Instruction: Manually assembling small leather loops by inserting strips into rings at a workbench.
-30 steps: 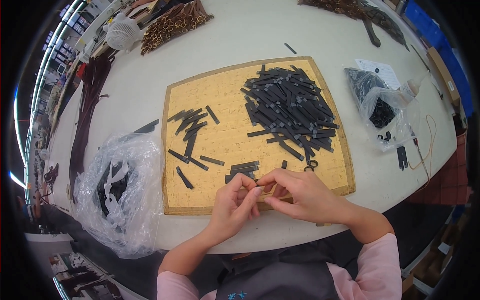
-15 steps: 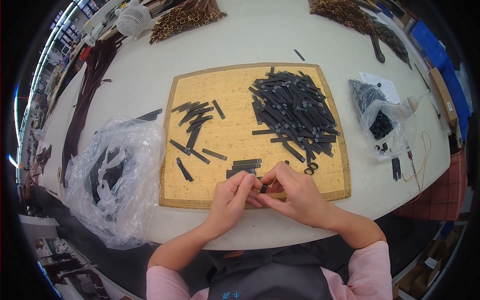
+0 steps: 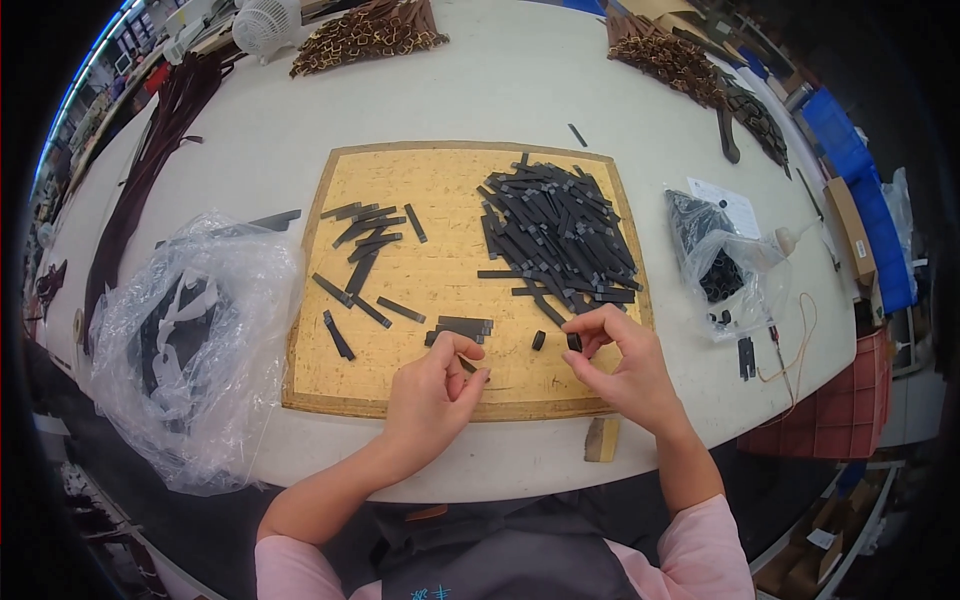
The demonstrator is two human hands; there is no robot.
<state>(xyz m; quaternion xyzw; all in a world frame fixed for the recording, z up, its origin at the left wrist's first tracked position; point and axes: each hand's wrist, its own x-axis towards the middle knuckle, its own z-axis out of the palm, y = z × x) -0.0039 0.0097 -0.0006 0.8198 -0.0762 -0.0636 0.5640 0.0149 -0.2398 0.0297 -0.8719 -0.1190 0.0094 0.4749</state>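
My right hand is near the front right of the tan board, with a small black loop between thumb and fingertips. Just left of it, another black loop stands on the board. My left hand hovers at the board's front edge, thumb and forefinger apart, with nothing visibly gripped. Beyond its fingers lies a small row of short black strips, partly hidden by the hand. A large heap of black strips covers the board's right side; several loose strips lie on its left.
A clear plastic bag with dark contents sits left of the board. To the right are a smaller bag of black pieces and an awl-like tool. A yellowish block lies at the table's front. Brown strap bundles lie at the back.
My hands, together over a small black piece before, have moved apart. The right went rightward and holds a black loop; the left released its grip. The view has shifted slightly.
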